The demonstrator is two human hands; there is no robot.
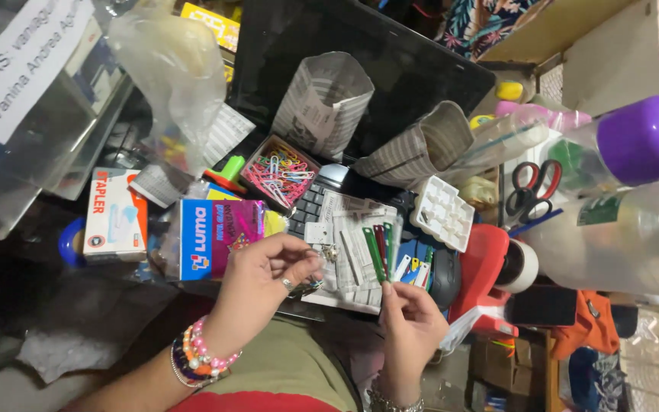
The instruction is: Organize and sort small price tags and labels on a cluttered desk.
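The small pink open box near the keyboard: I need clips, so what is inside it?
The small pink open box holds a heap of coloured paper clips. They cover its bottom, so anything underneath cannot be seen.

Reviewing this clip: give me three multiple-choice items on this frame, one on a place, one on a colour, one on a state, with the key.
1. Where does the box of coloured paper clips lie?
A. On the laptop, above the left hand
B. Inside the clear bottle
C. Under the scissors

2. What colour are the handles of the scissors?
A. Blue and white
B. Red and black
C. All green

3. What is the state of the right hand?
A. Flat and empty on the desk
B. Fingers pinching the lower end of thin green and red sticks
C. Closed around the tape roll

Key: 1 A, the open box sits on the keyboard edge above the left hand. 2 B, one loop is red, one black. 3 B, its fingertips meet at the sticks' lower ends.
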